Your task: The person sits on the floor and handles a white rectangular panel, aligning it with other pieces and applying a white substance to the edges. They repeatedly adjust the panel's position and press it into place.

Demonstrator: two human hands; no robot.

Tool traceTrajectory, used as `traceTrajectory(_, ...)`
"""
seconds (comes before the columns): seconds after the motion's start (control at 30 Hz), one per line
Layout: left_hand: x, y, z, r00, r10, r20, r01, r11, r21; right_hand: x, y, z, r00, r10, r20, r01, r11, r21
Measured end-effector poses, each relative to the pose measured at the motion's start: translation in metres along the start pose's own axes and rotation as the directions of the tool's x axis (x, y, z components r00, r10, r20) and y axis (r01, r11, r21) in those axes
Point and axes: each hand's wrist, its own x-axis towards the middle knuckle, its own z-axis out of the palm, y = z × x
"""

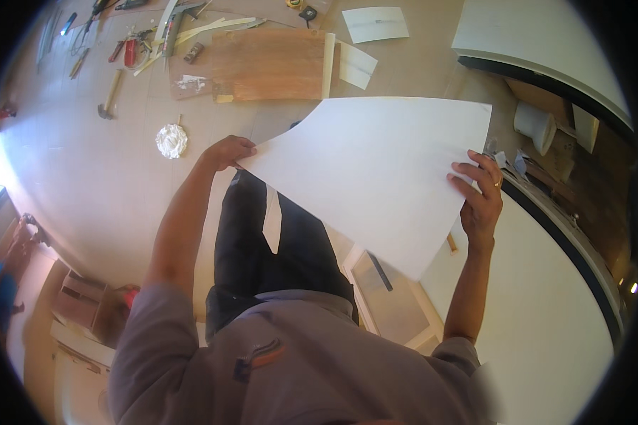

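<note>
Okay, left hand pinches white sheet at its left corner, right hand clamps its right edge, hands well apart. Sheet held up partly over dark trousers; hammer, brown wooden board on floor beyond.

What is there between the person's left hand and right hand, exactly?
In the head view, a white sheet spans that stretch: the left hand holds its narrow left end, the right hand its right edge.
</note>
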Motion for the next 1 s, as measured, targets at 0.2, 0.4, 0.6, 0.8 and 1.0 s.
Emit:
traceTrajectory(0.2, -0.074, 0.0, 0.02, 0.986, 0.154, -0.065, -0.166, 0.944, -0.285, -0.037, 0.012, 0.013, 0.951, 0.269, -0.154, -0.222, 0.938, 0.267)
traceTrajectory(0.4, -0.16, 0.037, -0.003, 0.953, 0.272, -0.132, -0.301, 0.876, -0.376, -0.032, 0.021, 0.021, 0.934, 0.333, -0.126, -0.277, 0.902, 0.332)
traceTrajectory(0.6, -0.23, 0.09, -0.032, 0.984, 0.105, -0.147, -0.144, 0.947, -0.288, 0.006, -0.007, -0.003, 0.886, 0.457, -0.083, -0.354, 0.779, 0.517)
traceTrajectory(0.8, -0.277, 0.137, -0.034, 0.934, 0.173, -0.312, -0.238, 0.954, -0.183, 0.05, -0.034, -0.064, 0.841, 0.539, -0.049, -0.338, 0.594, 0.73)
traceTrajectory(1.0, -0.33, 0.162, -0.009, 0.875, 0.269, -0.402, -0.354, 0.922, -0.155, 0.061, -0.04, -0.096, 0.837, 0.524, -0.156, -0.178, 0.531, 0.829)
